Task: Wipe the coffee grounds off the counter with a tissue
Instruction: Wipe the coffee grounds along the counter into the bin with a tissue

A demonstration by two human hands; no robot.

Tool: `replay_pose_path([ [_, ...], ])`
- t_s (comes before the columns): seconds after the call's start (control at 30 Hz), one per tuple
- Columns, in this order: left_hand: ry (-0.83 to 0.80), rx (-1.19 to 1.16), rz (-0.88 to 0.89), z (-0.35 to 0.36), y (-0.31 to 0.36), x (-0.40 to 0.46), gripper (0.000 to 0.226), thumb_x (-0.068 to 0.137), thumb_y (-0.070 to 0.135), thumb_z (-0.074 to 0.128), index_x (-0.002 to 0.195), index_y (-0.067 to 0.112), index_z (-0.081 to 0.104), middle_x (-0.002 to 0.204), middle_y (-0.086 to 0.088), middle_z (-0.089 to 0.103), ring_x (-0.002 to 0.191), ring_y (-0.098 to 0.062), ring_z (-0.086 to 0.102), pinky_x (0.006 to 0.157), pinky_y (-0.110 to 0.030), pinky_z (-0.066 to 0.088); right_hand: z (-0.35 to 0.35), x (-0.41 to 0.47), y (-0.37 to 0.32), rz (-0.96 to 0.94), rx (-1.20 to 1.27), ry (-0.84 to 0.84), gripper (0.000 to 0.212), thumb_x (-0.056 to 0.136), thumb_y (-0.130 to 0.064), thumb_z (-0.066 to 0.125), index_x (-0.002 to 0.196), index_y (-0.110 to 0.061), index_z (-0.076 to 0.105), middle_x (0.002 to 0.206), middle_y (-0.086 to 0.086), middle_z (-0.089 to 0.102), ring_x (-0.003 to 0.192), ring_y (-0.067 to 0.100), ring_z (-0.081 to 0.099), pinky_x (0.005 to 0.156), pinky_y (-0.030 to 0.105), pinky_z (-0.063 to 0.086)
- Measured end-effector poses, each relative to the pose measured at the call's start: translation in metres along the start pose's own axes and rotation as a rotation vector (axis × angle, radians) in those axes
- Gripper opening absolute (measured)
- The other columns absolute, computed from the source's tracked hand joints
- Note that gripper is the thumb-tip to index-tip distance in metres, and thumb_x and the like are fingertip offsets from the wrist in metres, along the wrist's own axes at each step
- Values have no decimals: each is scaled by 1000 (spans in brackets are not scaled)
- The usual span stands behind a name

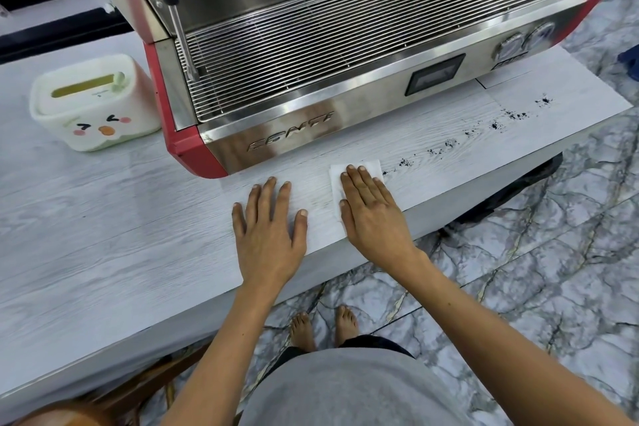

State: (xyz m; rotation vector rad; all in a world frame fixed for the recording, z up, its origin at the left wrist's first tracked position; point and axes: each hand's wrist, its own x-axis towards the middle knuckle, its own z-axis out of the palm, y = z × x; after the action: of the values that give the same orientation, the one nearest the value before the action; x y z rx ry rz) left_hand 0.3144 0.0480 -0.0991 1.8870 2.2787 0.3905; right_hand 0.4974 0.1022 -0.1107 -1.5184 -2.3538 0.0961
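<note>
Fingers straight and held close together, the right hand (371, 214) lies flat on a white tissue (356, 171), pressing it onto the pale wood-grain counter (103, 252) just in front of the espresso machine (345, 45). The tissue shows beyond the fingertips and along the thumb side of the hand; the rest is hidden beneath the palm. Just beside it the left hand (268, 235) rests palm-down on the bare counter, fingers spread and holding nothing.

Coffee grounds (498, 124) lie in a broken trail of dark specks — the nearest ones sit right at the tissue's right edge, and the line runs from there away to the right along the counter, parallel to the machine's front. A faint greyish smear seems to mark the counter between the two hands, though it is too dim to be sure.

The machine is steel with red corners and a wire drip grate. Well to its left stands a white tissue box (93, 104) with a cartoon face. Below the counter edge — marbled floor tiles (518, 270) and the person's bare feet (325, 325).
</note>
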Motion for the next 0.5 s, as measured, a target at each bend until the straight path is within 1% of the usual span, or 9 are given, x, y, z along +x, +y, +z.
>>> replay_pose_path([
  [0.13,-4,-6,1,0,1,1,60,100,53,26,153,27,30,164,3,22,152,-21,13,122,-53,8,0,0,4,-8,-10,16,47,101,-25,38,140,1,44,147,16,42,140,25,35,115,43,31],
  [0.37,8,-33,-8,-2,4,1,57,100,52,30,151,27,32,162,4,25,152,-21,14,122,-54,9,-3,5,21,12,-16,16,48,101,-26,35,141,0,43,148,15,41,140,25,35,116,42,28],
  [0.5,14,-36,-34,0,10,2,58,98,52,30,150,27,34,162,2,26,152,-22,14,122,-54,9,-4,9,33,25,-14,22,48,101,-26,35,140,0,44,147,16,42,140,26,35,115,43,30],
])
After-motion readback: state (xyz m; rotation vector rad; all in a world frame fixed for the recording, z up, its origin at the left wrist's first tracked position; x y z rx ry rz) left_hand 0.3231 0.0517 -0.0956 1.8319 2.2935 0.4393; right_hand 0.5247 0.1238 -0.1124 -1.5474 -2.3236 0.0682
